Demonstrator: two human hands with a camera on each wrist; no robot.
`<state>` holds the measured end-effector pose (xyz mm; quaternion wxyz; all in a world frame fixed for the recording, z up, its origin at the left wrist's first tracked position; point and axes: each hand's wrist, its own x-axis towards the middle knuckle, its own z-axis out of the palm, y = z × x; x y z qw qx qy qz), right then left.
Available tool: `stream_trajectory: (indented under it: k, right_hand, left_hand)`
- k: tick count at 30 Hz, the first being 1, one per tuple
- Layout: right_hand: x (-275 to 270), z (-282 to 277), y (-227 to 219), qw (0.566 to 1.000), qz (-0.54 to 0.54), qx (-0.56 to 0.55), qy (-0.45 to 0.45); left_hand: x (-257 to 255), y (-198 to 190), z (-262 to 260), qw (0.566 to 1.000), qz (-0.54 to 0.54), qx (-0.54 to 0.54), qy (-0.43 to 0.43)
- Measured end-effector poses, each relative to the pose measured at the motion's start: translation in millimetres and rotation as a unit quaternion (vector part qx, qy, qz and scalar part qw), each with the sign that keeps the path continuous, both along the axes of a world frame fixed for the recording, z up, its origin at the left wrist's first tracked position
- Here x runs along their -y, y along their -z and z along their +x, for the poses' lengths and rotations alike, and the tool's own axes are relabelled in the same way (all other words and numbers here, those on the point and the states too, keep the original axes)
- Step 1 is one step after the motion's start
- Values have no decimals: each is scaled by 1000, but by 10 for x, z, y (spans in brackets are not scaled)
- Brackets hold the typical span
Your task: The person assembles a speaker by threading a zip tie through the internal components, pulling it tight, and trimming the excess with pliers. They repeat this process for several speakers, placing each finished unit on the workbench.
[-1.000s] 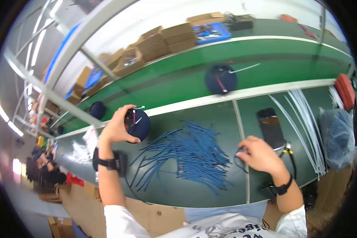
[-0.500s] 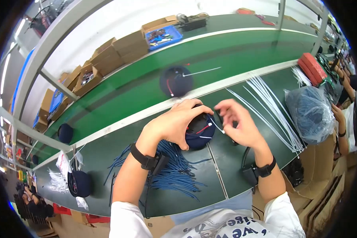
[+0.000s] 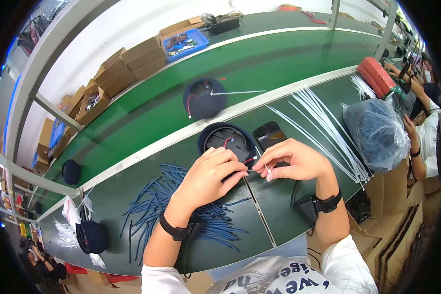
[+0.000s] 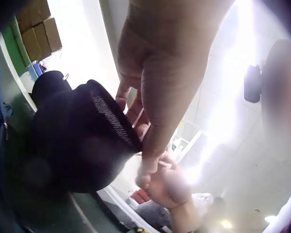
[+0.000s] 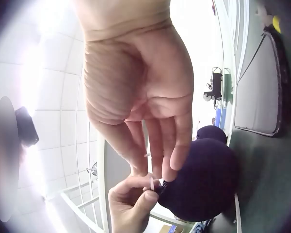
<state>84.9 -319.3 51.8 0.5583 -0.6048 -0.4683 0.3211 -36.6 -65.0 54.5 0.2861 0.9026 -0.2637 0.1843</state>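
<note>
A round, hollow dark blue object [image 3: 212,131] stands on the green table, its open side facing up and a red wire inside. At its near rim my left hand [image 3: 206,177] pinches a thin white tie between thumb and index finger. My right hand [image 3: 298,161] holds thumb and fingers together on the white tie just to the right. The left wrist view shows the dark object [image 4: 80,141] beside my left hand [image 4: 160,82]. In the right wrist view, my right hand [image 5: 140,87] hangs above the left hand's fingertips, the dark object [image 5: 203,179] alongside.
Blue strands [image 3: 157,201] lie under and beside my left forearm. White ties [image 3: 323,130], a bagged bundle [image 3: 376,134] and a red pack [image 3: 376,77] are on the right. A black phone-like item [image 3: 269,134] lies behind my right hand. Another dark round object [image 3: 205,100] sits on the green belt.
My left hand brought the dark round object from the left to the middle, then moved from its rim to the tie. My right hand came in beside the left hand.
</note>
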Motion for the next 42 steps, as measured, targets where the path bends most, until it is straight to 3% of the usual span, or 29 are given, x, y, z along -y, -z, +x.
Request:
stream_trajectory:
  k: [7,20,35,42]
  right_hand:
    - [-140,-101,10,994,-38,98,27]
    - [-138,-136,98,999,9,-27,22]
    - [-199,-173,122,999,-5,7,35]
    - [-209,-218,56,994,-27,-56,84]
  left_hand:
    - [-6,39,-31,997,-67,-32,30]
    - [-1,81,-19,995,-88,-21,30]
    - [11,80,-36,996,-79,-20,30]
    - [3,82,-48,996,-86,-22,17]
